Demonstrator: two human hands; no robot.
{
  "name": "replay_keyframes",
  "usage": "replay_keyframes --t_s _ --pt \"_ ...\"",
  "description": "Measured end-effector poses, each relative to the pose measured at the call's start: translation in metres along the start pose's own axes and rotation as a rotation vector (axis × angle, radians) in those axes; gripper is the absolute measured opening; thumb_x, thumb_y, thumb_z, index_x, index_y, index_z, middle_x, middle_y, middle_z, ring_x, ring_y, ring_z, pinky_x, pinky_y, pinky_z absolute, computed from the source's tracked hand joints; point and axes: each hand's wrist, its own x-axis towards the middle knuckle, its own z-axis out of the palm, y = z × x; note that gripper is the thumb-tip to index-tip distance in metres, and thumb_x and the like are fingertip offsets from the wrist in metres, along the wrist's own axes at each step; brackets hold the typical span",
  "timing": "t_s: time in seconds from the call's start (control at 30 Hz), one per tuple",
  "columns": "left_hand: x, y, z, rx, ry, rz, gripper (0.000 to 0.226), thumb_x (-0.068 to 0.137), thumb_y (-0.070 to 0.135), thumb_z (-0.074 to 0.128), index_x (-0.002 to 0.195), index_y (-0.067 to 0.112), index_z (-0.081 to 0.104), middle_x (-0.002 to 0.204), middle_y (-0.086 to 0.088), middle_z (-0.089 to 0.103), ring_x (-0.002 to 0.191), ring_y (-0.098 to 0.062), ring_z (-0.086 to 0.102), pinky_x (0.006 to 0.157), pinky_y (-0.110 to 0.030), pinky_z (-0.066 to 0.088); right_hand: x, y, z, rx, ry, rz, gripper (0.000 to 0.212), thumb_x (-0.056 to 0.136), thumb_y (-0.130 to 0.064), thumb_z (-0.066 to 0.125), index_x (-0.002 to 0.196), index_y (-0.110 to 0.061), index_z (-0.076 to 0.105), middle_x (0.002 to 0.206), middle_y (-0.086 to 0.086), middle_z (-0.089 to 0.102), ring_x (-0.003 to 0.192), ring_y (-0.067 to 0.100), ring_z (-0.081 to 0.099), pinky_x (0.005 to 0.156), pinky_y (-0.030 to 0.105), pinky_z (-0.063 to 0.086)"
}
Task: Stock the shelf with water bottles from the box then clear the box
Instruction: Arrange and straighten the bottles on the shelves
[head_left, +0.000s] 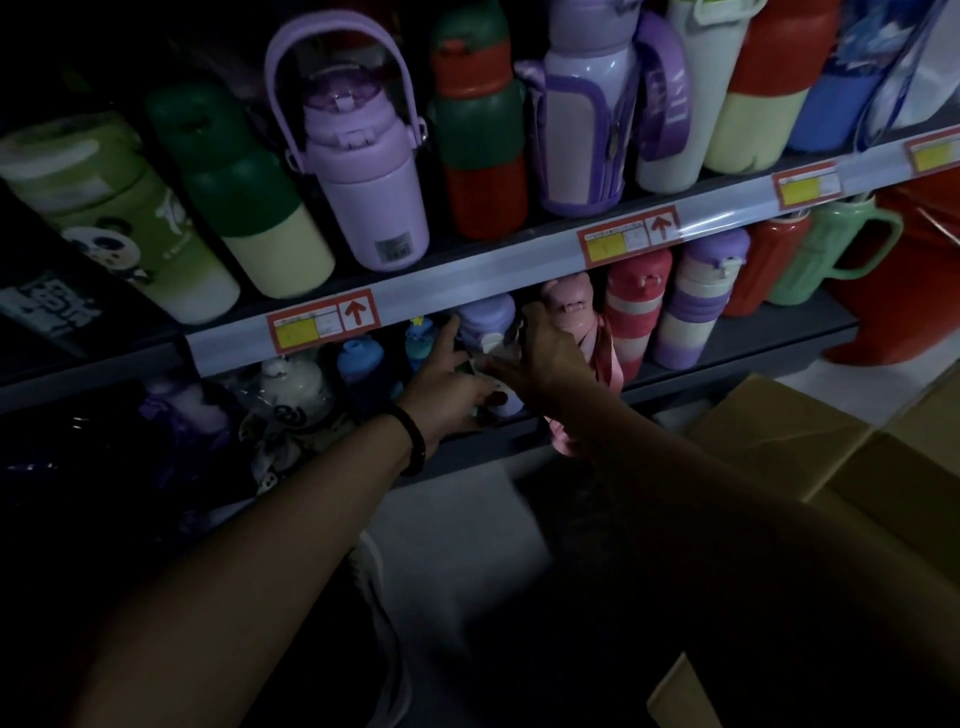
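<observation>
Standing upright on the lower dark metal shelf (769, 332), under the pale price rail (467, 275): small round-topped plastic lilac bottle (485, 317) with a white cap piece, a blue-capped bottle (358, 358) off to its left and a pink bottle with a hanging fabric strap (569, 312) just beside it on the right. Left grip (447, 374) wrapped round the lilac bottle's left side, thumb across the front, forefinger straight up along the wall. Right grip (540, 358) up at the cap, back turned to the camera, fingers hidden; holding or merely touching, cannot tell in this dim light

Handling, as a judgement: probably empty and light, stiff-walled, smooth and a little slippery; sturdy rather than fragile, yet easy to topple. Best taken low round the body, not by the white cap piece, likely hinged or loose

Room: tight. Price rail close above the cap, so better slid in low and level than lifted. Pink strap dangling over the shelf lip beside the right wrist, ready to snag. Little gap to the neighbours on either side. Brown cardboard box (831, 457) on the floor at the right, near the right forearm, contents out of sight. Bare pale floor below the shelf lip, enough for drawing both arms straight back
</observation>
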Motion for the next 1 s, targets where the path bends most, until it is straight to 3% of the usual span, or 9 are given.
replay_keyframes --t_s 0.2,0.3,0.43,0.6,0.73,0.83,0.87,0.93,1.0 --pt "0.001 -0.002 -0.001 0.023 -0.022 -0.010 0.101 0.093 -0.013 0.058 0.163 0.042 0.011 0.146 0.000 0.059 0.126 -0.025 0.061 0.098 -0.048 0.056 0.002 0.001 0.002 -0.036 0.019 -0.034 0.069 0.089 -0.031 0.080 0.138 0.000 0.044 0.122 0.023 0.070 0.110 0.046 0.066 0.081 0.041 0.047" --pt "0.000 -0.003 -0.001 0.024 -0.021 -0.002 0.100 0.093 -0.008 0.063 0.162 0.043 0.012 0.147 0.002 0.058 0.126 -0.025 0.061 0.087 -0.038 0.058 0.000 0.002 0.002 -0.042 0.006 -0.038 0.068 0.090 -0.031 0.080 0.138 0.000 0.044 0.121 0.023 0.070 0.109 0.046 0.066 0.076 0.035 0.040" --pt "0.002 -0.004 0.000 -0.010 -0.009 -0.003 0.093 0.093 -0.004 0.064 0.162 0.040 0.019 0.137 0.000 0.065 0.120 -0.030 0.067 0.063 -0.026 0.057 0.000 0.000 0.000 -0.033 -0.015 -0.028 0.070 0.088 -0.030 0.082 0.139 -0.001 0.043 0.123 0.022 0.070 0.111 0.045 0.066 0.081 0.040 0.047" --pt "0.005 -0.010 -0.003 -0.013 0.003 0.011 0.091 0.092 -0.001 0.068 0.160 0.039 0.022 0.137 0.002 0.065 0.117 -0.026 0.067 0.070 -0.030 0.056 -0.001 -0.004 -0.003 0.017 -0.028 0.017 0.071 0.087 -0.030 0.084 0.140 -0.004 0.044 0.128 0.018 0.069 0.116 0.041 0.065 0.088 0.037 0.047" --pt "0.003 -0.016 0.002 -0.037 0.048 -0.016 0.053 0.095 0.000 0.065 0.127 0.037 0.042 0.102 0.002 0.072 0.085 -0.015 0.068 0.055 -0.022 0.053 -0.009 0.000 -0.004 0.023 -0.004 0.003 0.070 0.085 -0.042 0.084 0.135 -0.007 0.048 0.118 0.014 0.073 0.108 0.037 0.069 0.079 0.031 0.044" --pt "0.001 -0.026 0.010 0.012 0.073 -0.024 0.029 0.096 0.004 0.065 0.106 0.029 0.055 0.097 -0.002 0.071 0.086 -0.020 0.067 0.073 -0.032 0.054 -0.019 0.004 -0.013 -0.001 0.006 -0.033 0.065 0.087 -0.043 0.083 0.132 -0.007 0.053 0.114 0.010 0.074 0.104 0.032 0.070 0.073 0.026 0.038" --pt "0.001 -0.030 0.013 0.024 0.075 -0.032 0.028 0.096 0.005 0.066 0.111 0.027 0.057 0.101 -0.006 0.072 0.089 -0.024 0.067 0.079 -0.038 0.054 -0.022 0.005 -0.016 -0.015 0.006 -0.032 0.061 0.088 -0.042 0.081 0.131 -0.008 0.055 0.114 0.010 0.074 0.103 0.031 0.070 0.071 0.023 0.034" --pt "0.001 -0.034 0.022 0.011 0.072 -0.067 0.036 0.095 0.005 0.066 0.124 0.023 0.053 0.110 -0.009 0.071 0.090 -0.028 0.068 0.076 -0.040 0.054 -0.026 0.007 -0.024 -0.078 0.048 -0.007 0.045 0.093 -0.040 0.076 0.122 -0.008 0.063 0.111 0.012 0.075 0.102 0.034 0.070 0.070 0.027 0.033" --pt "0.001 -0.036 0.032 0.014 0.033 -0.099 0.038 0.096 0.007 0.064 0.124 0.028 0.048 0.114 -0.009 0.067 0.085 -0.027 0.068 0.067 -0.038 0.055 -0.030 0.010 -0.033 -0.112 0.150 0.038 0.033 0.097 -0.040 0.070 0.107 -0.008 0.070 0.104 0.015 0.076 0.097 0.036 0.072 0.077 0.036 0.045"
